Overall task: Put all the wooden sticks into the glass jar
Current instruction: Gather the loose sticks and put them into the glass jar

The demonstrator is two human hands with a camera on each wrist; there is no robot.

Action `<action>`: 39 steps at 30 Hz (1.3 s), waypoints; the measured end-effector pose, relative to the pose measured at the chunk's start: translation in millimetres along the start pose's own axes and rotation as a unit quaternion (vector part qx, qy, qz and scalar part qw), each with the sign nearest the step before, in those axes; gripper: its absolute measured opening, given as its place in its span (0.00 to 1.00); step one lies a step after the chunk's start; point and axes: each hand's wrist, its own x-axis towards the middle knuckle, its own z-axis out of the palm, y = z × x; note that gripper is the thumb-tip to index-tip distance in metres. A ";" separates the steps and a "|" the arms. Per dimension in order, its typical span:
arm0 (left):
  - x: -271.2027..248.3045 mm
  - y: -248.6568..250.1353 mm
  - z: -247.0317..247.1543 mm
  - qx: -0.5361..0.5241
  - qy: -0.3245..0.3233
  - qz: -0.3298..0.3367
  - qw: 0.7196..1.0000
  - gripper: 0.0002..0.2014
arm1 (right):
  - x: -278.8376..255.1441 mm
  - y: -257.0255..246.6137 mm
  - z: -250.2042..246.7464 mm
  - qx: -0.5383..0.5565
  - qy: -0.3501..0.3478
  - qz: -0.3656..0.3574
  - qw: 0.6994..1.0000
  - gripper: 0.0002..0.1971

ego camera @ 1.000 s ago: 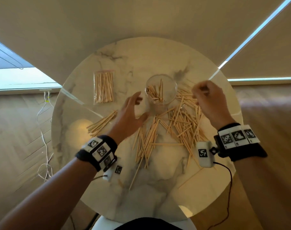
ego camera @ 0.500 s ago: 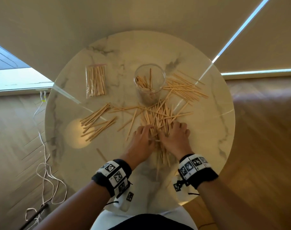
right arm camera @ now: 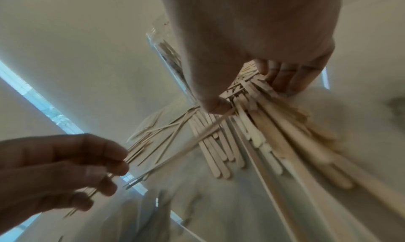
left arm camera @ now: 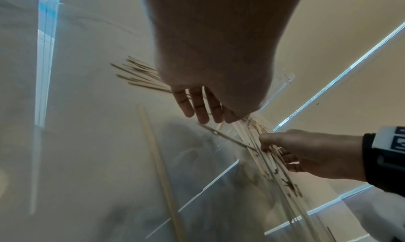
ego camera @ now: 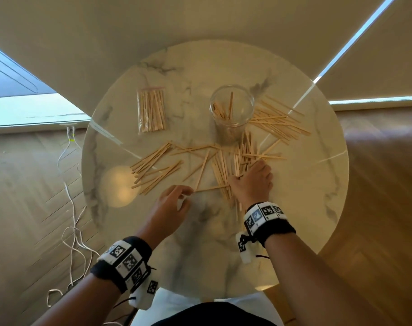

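Gripping: a bundle of wooden sticks (ego camera: pixel 226 175) is being clasped by the right hand (ego camera: pixel 253 182), thumb on one side and curled fingers (right arm camera: pixel 282 76) on the other, low over the surface (ego camera: pixel 306 208).
Right grip: clenched round the bundle, as is being shown most plainly by the right wrist view, where the flat sticks are fanning out beneath the palm.
Left grip: a single stick (ego camera: pixel 210 188) is being pinched at its near end by the fingertips of the left hand (ego camera: pixel 170 203); its far end is being laid against the bundle beside the right thumb.
Left fingers: being seen bent round the thin stick in the right wrist view (right arm camera: pixel 105 161).
Glass jar (ego camera: pixel 232 109): being kept upright on the far middle of the surface, with several sticks already standing inside it, well apart from both hands.
Loose sticks: being left scattered between the jar and the hands, with one fan (ego camera: pixel 278 121) lying just right of the jar and two rough groups (ego camera: pixel 153 165) lying left of centre.
Clear packet of sticks (ego camera: pixel 151 111): being left flat on the far left of the surface, apart from the piles.
Cables (ego camera: pixel 70 208): being trailed over the wooden floor to the left.
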 end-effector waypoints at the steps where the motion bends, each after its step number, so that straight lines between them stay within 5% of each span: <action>1: -2.8 -3.1 -2.1 0.004 -0.001 0.008 1.000 0.13 | 0.8 -1.8 0.5 0.006 0.001 0.007 1.000 0.46; 12: -2.6 -16.4 -20.9 0.000 -0.016 0.075 0.997 0.10 | 6.1 -13.7 4.7 -0.026 0.011 -0.002 1.000 0.36; 17: 5.5 -25.9 -27.3 -0.014 -0.023 0.094 0.995 0.10 | 9.9 -9.3 -16.2 0.113 -0.032 0.022 0.993 0.35; 21: 16.3 -18.2 -31.3 -0.021 -0.035 0.111 0.993 0.09 | 15.0 4.4 -29.1 0.261 -0.035 0.018 0.964 0.20; 24: 25.3 -7.2 -28.6 -0.026 -0.052 0.128 0.990 0.09 | 17.1 17.2 -29.5 0.329 -0.049 -0.003 0.943 0.21; 28: 38.0 13.3 -15.7 -0.059 -0.058 0.127 0.988 0.08 | 5.9 33.6 -31.6 0.373 -0.116 -0.059 0.919 0.28; 31: 53.8 37.7 -2.3 -0.086 -0.061 0.113 0.988 0.12 | -3.4 41.9 -29.2 0.439 -0.168 -0.006 0.883 0.27; 36: 86.6 73.2 16.3 -0.080 -0.084 0.063 0.991 0.15 | 2.8 48.9 -27.4 0.441 -0.329 0.053 0.833 0.06; 39: 98.3 85.5 20.4 -0.068 -0.072 0.029 0.995 0.12 | 14.1 50.4 -32.4 0.430 -0.434 0.097 0.786 0.05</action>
